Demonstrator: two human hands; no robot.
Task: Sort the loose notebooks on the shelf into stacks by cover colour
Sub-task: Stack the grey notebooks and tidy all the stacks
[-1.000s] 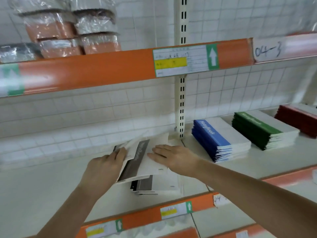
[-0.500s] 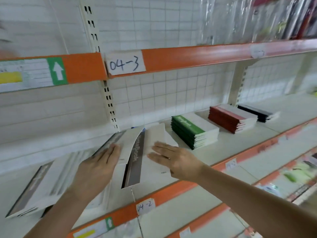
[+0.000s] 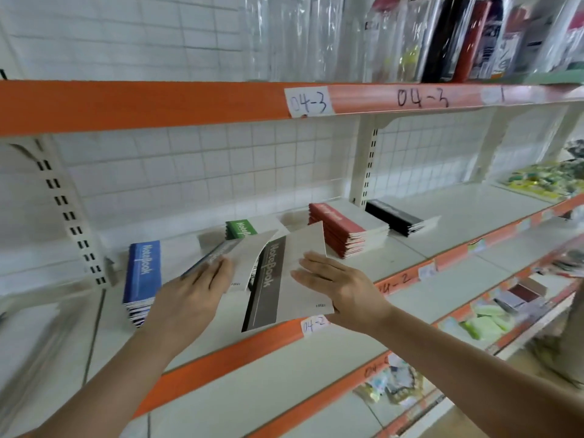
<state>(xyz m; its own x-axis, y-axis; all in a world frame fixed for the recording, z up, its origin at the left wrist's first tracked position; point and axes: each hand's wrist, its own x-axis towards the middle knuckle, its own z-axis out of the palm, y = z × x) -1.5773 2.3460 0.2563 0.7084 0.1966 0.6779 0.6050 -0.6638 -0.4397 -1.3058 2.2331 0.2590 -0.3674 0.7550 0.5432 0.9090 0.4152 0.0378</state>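
My left hand (image 3: 192,298) grips a tilted black-spined notebook (image 3: 221,252) by its lower edge. My right hand (image 3: 344,289) holds a second black-spined notebook (image 3: 284,279), fingers lying on its white cover and thumb hidden beneath. Both notebooks hang above the front of the shelf (image 3: 442,248), overlapping in front of the green stack (image 3: 241,229). A blue stack (image 3: 142,270) stands to the left. The red stack (image 3: 341,229) and the black stack (image 3: 395,216) lie to the right, further back.
An orange shelf edge (image 3: 221,361) with "04-2" labels runs below my hands. The upper shelf rail (image 3: 158,102) is close overhead. White slotted uprights (image 3: 366,172) stand at the back wall. Packaged goods (image 3: 546,181) lie at the far right and on lower shelves.
Both hands have carried the black-spined notebooks to the right, away from the loose pile and past the blue stack. The view has swung right, bringing the red and black stacks in.
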